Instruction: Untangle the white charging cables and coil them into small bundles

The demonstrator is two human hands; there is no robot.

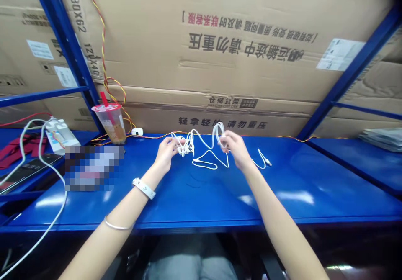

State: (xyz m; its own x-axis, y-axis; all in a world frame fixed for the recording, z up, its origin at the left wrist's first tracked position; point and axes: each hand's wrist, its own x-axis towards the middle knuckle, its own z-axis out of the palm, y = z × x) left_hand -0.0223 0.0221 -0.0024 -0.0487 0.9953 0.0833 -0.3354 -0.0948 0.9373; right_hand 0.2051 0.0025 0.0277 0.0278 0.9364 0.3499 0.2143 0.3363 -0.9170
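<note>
Saw a glossy blue shelf top [207,206], streaked with pale reflections. Bore, toward the back left, a lidded drink cup [112,124] with a red straw [103,98] — and, just right of it, a small white case [137,132]. Held a pixelated object [94,169], too obscured to identify, in front of the cup. Carried a loop of white cable [204,167] near the middle, a plug end [268,162] farther right — and, along the back edge, a red-and-yellow wire [153,137].
</note>
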